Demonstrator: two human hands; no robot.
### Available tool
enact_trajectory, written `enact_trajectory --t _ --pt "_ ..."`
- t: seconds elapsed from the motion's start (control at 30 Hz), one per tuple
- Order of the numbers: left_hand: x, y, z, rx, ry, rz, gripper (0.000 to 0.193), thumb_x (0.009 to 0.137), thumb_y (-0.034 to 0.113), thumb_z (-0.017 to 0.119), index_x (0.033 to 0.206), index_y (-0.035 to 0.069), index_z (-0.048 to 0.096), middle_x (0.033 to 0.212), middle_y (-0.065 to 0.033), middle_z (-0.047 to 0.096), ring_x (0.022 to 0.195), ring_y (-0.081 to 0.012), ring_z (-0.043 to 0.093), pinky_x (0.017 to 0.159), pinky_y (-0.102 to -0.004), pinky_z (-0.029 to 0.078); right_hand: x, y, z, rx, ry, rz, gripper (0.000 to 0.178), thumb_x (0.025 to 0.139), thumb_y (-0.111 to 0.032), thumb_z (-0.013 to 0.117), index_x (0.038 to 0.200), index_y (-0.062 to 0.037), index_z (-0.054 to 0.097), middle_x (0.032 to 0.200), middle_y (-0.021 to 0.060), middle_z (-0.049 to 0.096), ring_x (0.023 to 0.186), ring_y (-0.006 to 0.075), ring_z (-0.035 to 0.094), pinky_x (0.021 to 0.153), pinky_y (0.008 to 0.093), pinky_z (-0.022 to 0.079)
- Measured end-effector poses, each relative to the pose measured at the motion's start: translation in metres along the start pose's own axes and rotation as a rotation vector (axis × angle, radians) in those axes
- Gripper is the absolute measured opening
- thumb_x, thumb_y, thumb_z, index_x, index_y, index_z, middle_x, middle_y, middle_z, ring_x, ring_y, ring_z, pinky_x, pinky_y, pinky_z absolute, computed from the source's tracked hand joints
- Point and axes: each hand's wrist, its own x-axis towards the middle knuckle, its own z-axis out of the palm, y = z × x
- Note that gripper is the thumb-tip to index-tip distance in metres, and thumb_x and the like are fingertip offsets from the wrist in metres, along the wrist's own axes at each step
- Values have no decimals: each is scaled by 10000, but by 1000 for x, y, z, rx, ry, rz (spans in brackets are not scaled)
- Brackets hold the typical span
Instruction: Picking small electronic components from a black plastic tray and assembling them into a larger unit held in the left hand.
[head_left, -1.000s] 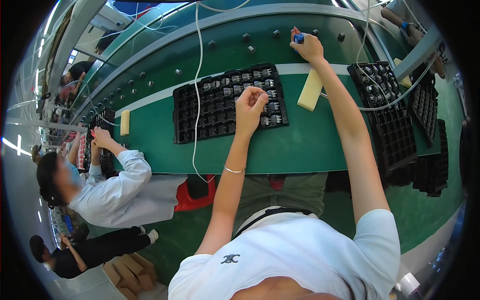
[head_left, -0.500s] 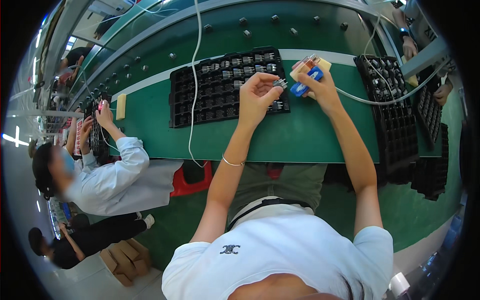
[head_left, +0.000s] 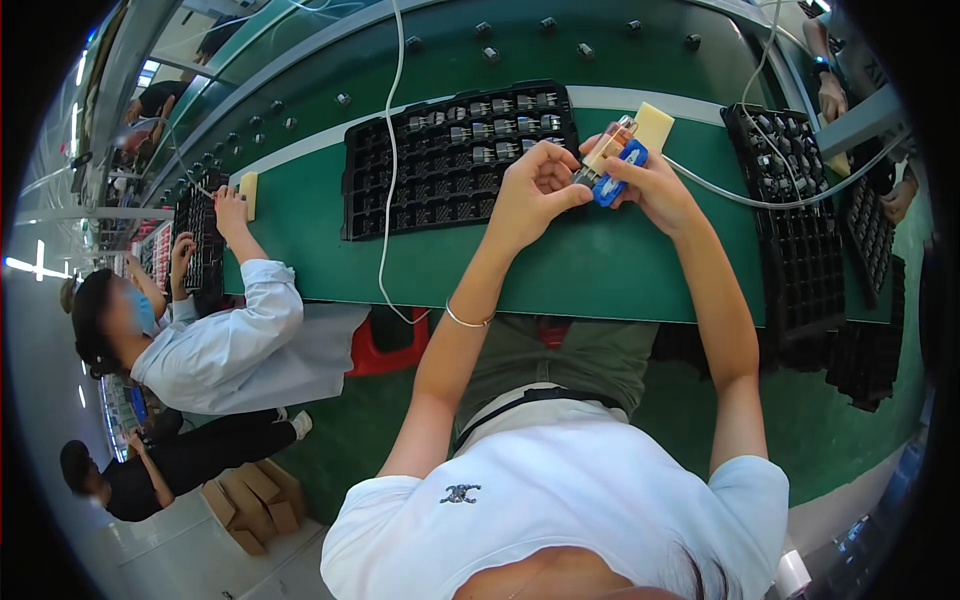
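Note:
Over the right end of the black tray, my two hands meet. My left hand (head_left: 535, 195) is closed, pinching a small metal part with prongs (head_left: 584, 176) by its fingertips. Wrapped around a hand tool with a blue grip and a clear, orange-tinted body (head_left: 613, 147) is my right hand (head_left: 662, 195). The tool's lower end touches or nearly touches the metal part; fingers hide the exact contact. Rows of similar metal parts fill the upper right pockets of the black tray (head_left: 364, 190); its lower left pockets hold none.
A pale yellow block (head_left: 654, 128) lies behind my right hand. A white cable (head_left: 389, 200) hangs across the tray, another (head_left: 745, 203) curves right. More black trays (head_left: 790, 250) stand at right. Loose parts (head_left: 490, 54) dot the far green surface. A co-worker (head_left: 215, 330) works at left.
My hands have come together: the metal part in my left hand now meets the tool in my right. The co-worker's raised hand at left has shifted toward a yellow block.

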Motion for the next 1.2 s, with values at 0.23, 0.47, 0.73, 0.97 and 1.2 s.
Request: enact_trajectory --t 0.23,0.47,0.73,0.97,1.2 --pt "-4 13 -61 1158 513 18 326 774 346 742 794 47 614 736 -106 634 687 -299 629 613 -410 483 0 -14 -56 -577 517 -441 351 845 -179 697 1134 -13 587 964 31 648 854 106 615 750 246 494" --pt "13 1 -71 1354 480 -5 335 769 357 718 707 38 639 692 -125 661 677 -311 652 615 -402 501 -1 -1 -53 -1013 590 -458 376 803 -202 737 1105 -24 603 818 68 629 701 125 585 670 266 489" --pt "16 4 -77 1055 527 -35 225 782 238 724 739 22 679 624 -60 632 618 -168 615 571 -312 465 1 4 -41 -976 673 -487 371 777 -228 761 1058 -18 638 749 38 593 594 100 510 571 252 447" --pt "30 5 -56 191 332 56 101 876 98 676 870 -2 686 704 -7 604 663 -74 576 555 -198 398 0 3 -43 -971 662 -484 383 773 -236 764 1063 -18 642 748 43 599 592 108 520 562 258 443" --pt "44 1 -15 -282 126 2 99 919 115 586 904 18 594 834 -161 702 557 -109 602 501 -178 415 0 5 -44 -949 670 -501 393 763 -242 771 1062 -21 642 741 39 594 590 98 509 557 255 436"
